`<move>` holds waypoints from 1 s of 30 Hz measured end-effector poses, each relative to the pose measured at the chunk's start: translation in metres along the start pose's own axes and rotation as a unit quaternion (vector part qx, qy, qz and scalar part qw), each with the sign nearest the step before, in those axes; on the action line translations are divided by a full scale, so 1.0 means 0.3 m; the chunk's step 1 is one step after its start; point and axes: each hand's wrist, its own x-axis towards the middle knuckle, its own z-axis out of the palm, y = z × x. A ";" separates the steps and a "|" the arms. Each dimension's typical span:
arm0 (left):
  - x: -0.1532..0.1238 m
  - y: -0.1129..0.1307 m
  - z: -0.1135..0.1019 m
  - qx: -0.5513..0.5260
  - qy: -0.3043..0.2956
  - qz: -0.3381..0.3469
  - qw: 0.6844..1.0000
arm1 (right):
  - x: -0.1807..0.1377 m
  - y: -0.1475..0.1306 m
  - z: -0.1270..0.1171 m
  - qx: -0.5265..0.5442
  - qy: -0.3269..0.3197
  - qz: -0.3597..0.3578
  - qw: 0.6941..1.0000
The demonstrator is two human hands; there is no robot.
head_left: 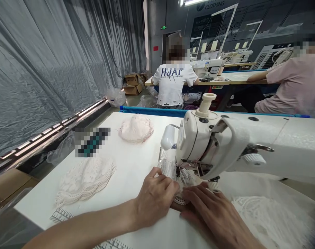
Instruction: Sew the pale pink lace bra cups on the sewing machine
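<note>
Curled narrow at six o'clock from the middle of the view, knuckles up, with the left hand (156, 195); touching white lace (169, 168), but impossible to tell whether pinching or only pressing. Laid flatter at five o'clock, fingers close together and nearly straight, with the right hand (212, 211); touching the same lace from its other side, underside hidden, so impossible to tell any grip. Bunched between both hands at half past five, in the case of the lace, and running up around the needle area of the sewing machine (266, 135).

Printed on the white tabletop (136, 159) at eight o'clock: black ruler marks (61, 215), with more at seven. Piled at four o'clock, beyond the right hand: a pale lacy heap (274, 218). Spread flat at eight, well apart from the left hand: a scalloped lace piece (87, 178). Lying near nine, pixelated past recognising: a dark object (93, 141). Resting just off centre toward nine: a pale pink cup-shaped piece (136, 128). Stretching toward three: the white machine arm.

Farther off, seated at one o'clock with back turned: a person in a white T-shirt (171, 83). Leaning on a second table (235, 83) at half past two: a person in pink (300, 81). Hanging at ten: a grey curtain (69, 52).
</note>
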 end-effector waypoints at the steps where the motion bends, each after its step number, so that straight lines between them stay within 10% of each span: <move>1: 0.003 0.002 0.003 -0.001 0.008 -0.004 1.000 | -0.003 0.002 0.004 -0.001 0.002 0.004 1.000; 30: -0.030 0.011 -0.014 -0.001 -0.037 0.049 0.998 | -0.046 0.032 0.054 0.034 -0.002 -0.018 0.999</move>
